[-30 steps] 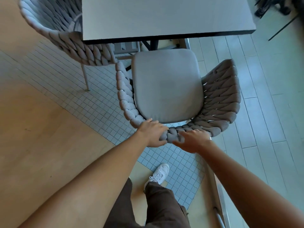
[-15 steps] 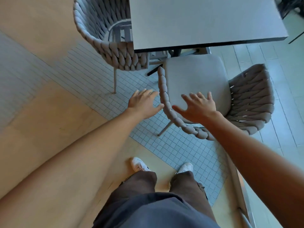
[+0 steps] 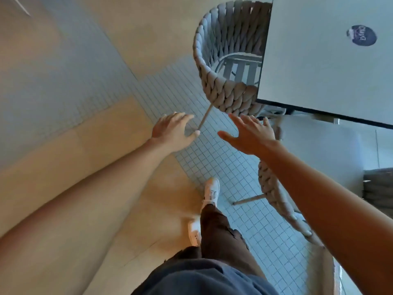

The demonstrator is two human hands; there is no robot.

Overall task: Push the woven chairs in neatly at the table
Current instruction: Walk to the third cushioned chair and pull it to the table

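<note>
At the table's [image 3: 319, 60] left edge, a woven chair [image 3: 225, 67] is sitting partly tucked under, its rounded back projecting onto the tiled floor [image 3: 212, 158]. A second chair [image 3: 274, 188] is standing at the table's near edge, just beside your right forearm.

Risk, as a judgement: you are reaching while mid-stride, so a hurried push could be angling the left-edge chair askew or driving its arm against the tabletop. The thin chair leg [image 3: 205, 117] could also be catching on the tile joints and skidding.

Your left hand [image 3: 172, 130] is spreading loosely open, holding nothing, above the floor near that leg. Your right hand [image 3: 248, 133] is opening flat with fingers apart, empty, nearing the woven back without visibly touching it.
</note>
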